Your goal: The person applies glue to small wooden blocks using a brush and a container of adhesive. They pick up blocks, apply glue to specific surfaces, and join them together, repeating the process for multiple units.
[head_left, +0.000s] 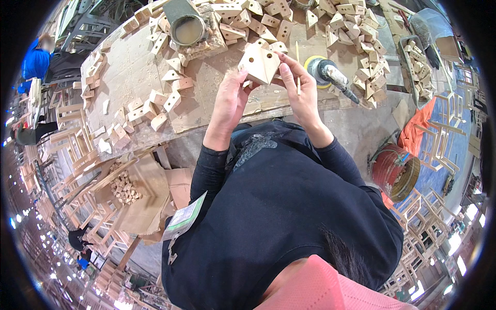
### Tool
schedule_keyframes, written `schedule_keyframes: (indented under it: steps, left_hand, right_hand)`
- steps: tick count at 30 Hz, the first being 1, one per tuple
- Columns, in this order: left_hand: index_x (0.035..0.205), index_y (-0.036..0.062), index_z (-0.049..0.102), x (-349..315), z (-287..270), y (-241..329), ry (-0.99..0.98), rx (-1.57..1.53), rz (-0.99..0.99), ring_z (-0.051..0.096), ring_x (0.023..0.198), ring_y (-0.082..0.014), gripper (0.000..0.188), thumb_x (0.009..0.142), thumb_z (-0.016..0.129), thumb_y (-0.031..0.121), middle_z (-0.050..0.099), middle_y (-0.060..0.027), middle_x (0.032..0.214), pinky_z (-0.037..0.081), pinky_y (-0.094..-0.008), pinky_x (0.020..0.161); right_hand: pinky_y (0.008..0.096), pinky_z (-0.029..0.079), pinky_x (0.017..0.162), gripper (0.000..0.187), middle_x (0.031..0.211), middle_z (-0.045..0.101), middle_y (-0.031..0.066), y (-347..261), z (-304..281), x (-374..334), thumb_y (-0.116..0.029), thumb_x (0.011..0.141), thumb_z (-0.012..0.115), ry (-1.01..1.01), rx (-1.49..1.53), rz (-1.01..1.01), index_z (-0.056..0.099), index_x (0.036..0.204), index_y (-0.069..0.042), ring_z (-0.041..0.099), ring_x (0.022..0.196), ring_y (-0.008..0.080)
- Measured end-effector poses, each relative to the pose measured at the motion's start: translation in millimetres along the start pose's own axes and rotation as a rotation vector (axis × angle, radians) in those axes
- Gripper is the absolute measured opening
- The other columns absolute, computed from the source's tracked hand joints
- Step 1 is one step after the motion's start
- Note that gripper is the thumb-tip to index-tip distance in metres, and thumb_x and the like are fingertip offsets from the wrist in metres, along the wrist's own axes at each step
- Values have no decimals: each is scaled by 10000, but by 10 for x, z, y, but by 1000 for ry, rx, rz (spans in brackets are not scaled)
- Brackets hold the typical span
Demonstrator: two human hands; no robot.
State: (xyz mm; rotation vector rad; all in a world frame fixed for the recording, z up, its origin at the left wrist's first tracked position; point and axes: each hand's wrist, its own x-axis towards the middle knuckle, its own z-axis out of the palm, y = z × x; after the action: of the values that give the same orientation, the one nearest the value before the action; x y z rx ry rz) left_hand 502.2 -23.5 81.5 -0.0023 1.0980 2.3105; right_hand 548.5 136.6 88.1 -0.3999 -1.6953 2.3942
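A pale wooden corner block (260,64) with drilled round holes is held up over the work table (206,98). My left hand (231,98) grips its left side, the thumb on the near face. My right hand (302,93) closes on its right side, fingertips at the edge. A thin wooden stick (298,87) lies along the right hand's fingers, and part of it shows beyond them. To the right of that hand, a sander (330,75) with a yellow-rimmed round pad rests on the table.
A container of murky liquid (188,30) stands at the table's back. Many drilled blocks (367,36) lie in heaps around the surface. A cardboard box (137,201) with small wood pieces sits at lower left, a red bucket (387,165) at right. Chair frames (444,139) stand beyond.
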Motion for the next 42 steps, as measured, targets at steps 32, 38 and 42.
schedule_keyframes:
  steps: [32,38,42]
  left_hand:
    - [1330,7,451,475,-209,-1389,-343,1665,391,559,1073,-363,805,726,784,423,524,-178,1202,472,-432,915]
    - [1330,15,395,477,-242,-1464,-353,1713,453,515,1107,-355,834,718,789,423,505,-167,1225,440,-429,939]
    - [1308,11,393,481,-250,-1481,-349,1733,447,508,1076,-347,806,713,794,378,499,-166,1213,431,-426,931]
  right_hand:
    - [449,476,870,707,1170,606,135,281,-1896,464,-398,729,799,-102,-1449,-294,511,1298,-92,630,1003,327]
    - [443,504,831,622,1082,615,167,231,-1991,610,-394,747,785,-190,-1343,-235,529,1230,-97,634,976,358]
    - [415,490,874,588,1091,627,174,26,-1846,541,-379,751,783,-390,-1300,-114,537,1196,-82,618,1035,352]
